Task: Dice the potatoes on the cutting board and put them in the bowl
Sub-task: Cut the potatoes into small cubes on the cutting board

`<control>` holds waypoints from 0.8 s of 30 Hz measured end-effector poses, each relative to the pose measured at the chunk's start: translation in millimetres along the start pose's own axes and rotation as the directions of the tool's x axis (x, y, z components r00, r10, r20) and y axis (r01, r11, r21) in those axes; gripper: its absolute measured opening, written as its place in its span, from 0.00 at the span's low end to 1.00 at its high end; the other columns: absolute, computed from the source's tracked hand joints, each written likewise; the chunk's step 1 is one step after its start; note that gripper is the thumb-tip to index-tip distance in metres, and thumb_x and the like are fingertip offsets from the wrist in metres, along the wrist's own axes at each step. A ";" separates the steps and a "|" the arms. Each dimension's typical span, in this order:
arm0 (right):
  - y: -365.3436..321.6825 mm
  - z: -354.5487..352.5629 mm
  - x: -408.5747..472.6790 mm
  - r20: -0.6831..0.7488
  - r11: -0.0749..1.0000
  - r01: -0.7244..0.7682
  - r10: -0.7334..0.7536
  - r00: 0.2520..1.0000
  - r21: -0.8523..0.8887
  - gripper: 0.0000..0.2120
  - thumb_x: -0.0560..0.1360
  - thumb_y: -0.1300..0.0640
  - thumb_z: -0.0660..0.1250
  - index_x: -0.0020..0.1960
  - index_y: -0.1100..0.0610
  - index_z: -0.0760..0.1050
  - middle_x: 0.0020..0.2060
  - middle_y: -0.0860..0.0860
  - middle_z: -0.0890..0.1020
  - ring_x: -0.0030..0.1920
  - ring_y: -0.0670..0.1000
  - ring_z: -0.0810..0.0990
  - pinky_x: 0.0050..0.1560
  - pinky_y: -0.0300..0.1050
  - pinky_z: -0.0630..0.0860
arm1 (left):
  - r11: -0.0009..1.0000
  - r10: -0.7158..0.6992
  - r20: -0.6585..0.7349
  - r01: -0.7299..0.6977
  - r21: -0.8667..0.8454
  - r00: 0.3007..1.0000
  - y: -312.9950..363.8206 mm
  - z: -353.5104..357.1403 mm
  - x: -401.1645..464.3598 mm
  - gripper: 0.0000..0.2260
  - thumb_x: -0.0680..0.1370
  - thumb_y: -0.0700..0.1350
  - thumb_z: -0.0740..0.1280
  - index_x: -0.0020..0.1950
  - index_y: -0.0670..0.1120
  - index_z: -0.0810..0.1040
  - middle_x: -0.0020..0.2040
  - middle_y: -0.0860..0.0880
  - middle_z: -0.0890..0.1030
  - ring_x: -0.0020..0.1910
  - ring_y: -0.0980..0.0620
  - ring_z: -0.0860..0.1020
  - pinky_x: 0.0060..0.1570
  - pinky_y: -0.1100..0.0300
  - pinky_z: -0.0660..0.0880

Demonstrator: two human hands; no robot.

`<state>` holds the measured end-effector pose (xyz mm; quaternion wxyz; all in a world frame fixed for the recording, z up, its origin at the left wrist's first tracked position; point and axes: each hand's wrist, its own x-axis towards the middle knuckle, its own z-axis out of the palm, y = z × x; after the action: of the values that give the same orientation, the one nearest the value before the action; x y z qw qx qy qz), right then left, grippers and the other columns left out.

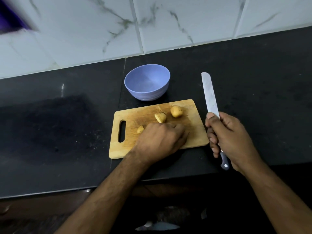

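Note:
A wooden cutting board lies on the black counter. On it sit a whole small potato, a cut potato piece and a smaller piece. My left hand lies knuckles-up over the board's near middle with its fingers curled down; what is under them is hidden. To the right of the board, my right hand grips the handle of a long knife, whose blade points away from me. An empty blue bowl stands just behind the board.
The black counter stretches left and right, backed by a white marble-tiled wall. The counter's front edge runs just below the board. A blurred purple object is at the top left.

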<state>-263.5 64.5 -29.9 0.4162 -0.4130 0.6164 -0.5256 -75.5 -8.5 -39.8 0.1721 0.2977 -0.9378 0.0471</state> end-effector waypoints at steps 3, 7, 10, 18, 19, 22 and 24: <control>-0.4 0.0 -0.6 0.010 1.000 0.000 0.000 1.000 -0.002 0.16 0.83 0.50 0.59 0.43 0.61 0.71 0.25 0.53 0.69 0.20 0.51 0.66 0.20 0.43 0.67 | 0.999 -0.032 0.009 0.032 -0.007 0.999 -26.7 -6.5 -16.8 0.14 0.82 0.55 0.57 0.41 0.51 0.71 0.32 0.52 0.77 0.27 0.48 0.74 0.27 0.60 0.61; 0.7 -0.9 -1.1 -0.002 1.000 0.012 -0.012 1.000 0.002 0.16 0.83 0.50 0.59 0.43 0.61 0.71 0.25 0.53 0.69 0.20 0.51 0.67 0.20 0.43 0.67 | 0.998 -0.060 -0.058 0.061 0.018 0.997 -55.2 -17.3 -41.5 0.13 0.82 0.52 0.61 0.39 0.49 0.72 0.32 0.53 0.76 0.26 0.50 0.74 0.25 0.58 0.66; 1.8 -0.9 -0.7 -0.006 1.000 0.014 -0.014 1.000 0.009 0.16 0.83 0.50 0.59 0.42 0.59 0.71 0.25 0.53 0.69 0.20 0.51 0.66 0.20 0.43 0.67 | 0.984 -0.177 -0.154 0.169 -0.061 0.972 -61.1 -27.4 -55.0 0.15 0.81 0.51 0.64 0.36 0.52 0.67 0.30 0.56 0.71 0.25 0.54 0.68 0.26 0.60 0.63; 2.3 0.6 -1.7 -0.010 1.000 0.009 -0.009 1.000 0.001 0.15 0.83 0.50 0.59 0.41 0.58 0.71 0.25 0.53 0.69 0.20 0.51 0.66 0.21 0.43 0.67 | 0.717 -0.647 -0.237 0.472 -0.513 0.725 -79.3 -29.3 -27.6 0.22 0.80 0.46 0.68 0.30 0.46 0.62 0.24 0.54 0.62 0.25 0.57 0.62 0.26 0.60 0.61; 2.2 0.4 -2.0 -0.015 1.000 0.008 -0.008 1.000 0.004 0.15 0.83 0.50 0.59 0.41 0.58 0.71 0.25 0.53 0.68 0.20 0.52 0.66 0.21 0.43 0.67 | 0.687 -0.675 -0.229 0.484 -0.542 0.702 -79.3 -28.2 -20.4 0.23 0.80 0.45 0.68 0.30 0.47 0.61 0.24 0.55 0.62 0.25 0.58 0.61 0.26 0.62 0.59; 1.0 0.7 -2.7 -0.017 1.000 0.009 -0.009 1.000 -0.003 0.16 0.83 0.50 0.59 0.41 0.58 0.71 0.25 0.53 0.68 0.20 0.52 0.66 0.21 0.43 0.67 | 0.578 -0.763 -0.188 0.522 -0.628 0.618 -79.2 -21.5 -4.9 0.23 0.79 0.46 0.68 0.29 0.48 0.61 0.24 0.55 0.61 0.26 0.58 0.60 0.26 0.63 0.58; 1.0 1.1 -3.2 -0.017 1.000 0.010 -0.010 1.000 -0.007 0.16 0.83 0.50 0.59 0.42 0.59 0.71 0.25 0.53 0.68 0.20 0.52 0.66 0.21 0.43 0.67 | 0.508 -0.807 -0.142 0.552 -0.661 0.573 -81.3 -16.7 -1.9 0.22 0.80 0.47 0.67 0.29 0.48 0.62 0.24 0.54 0.63 0.26 0.58 0.61 0.26 0.62 0.59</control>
<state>-261.6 67.3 -30.7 0.4068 -0.4131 0.6196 -0.5292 -22.3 -70.8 -26.0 0.4578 0.5699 -0.6415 -0.2325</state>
